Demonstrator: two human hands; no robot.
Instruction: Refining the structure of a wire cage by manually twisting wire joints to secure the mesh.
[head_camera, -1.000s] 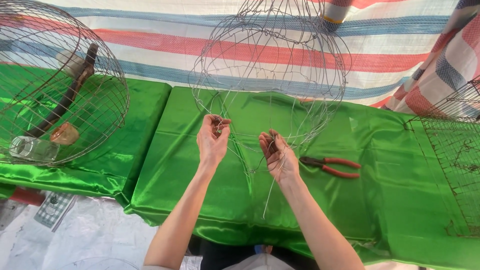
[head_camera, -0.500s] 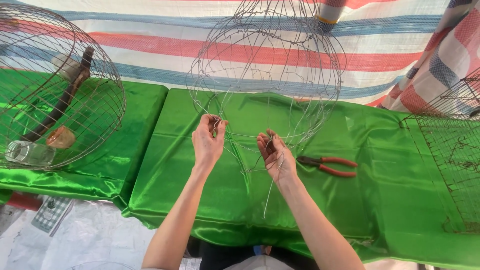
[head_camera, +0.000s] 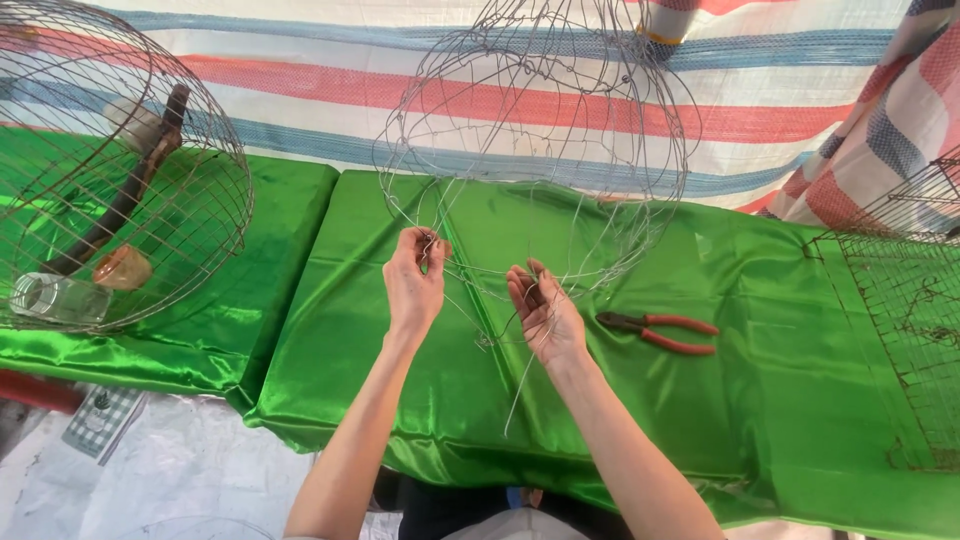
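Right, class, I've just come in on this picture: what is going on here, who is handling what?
A person stands at a table covered in green satin cloth and works with bare hands on a round, half-built wire frame. The left hand pinches a wire at the frame's lower edge; the right hand grips thin wires beside it, one loose end hanging down. Red-handled pliers lie unused on the cloth to the right. A finished wire cage lies on its side at the far left.
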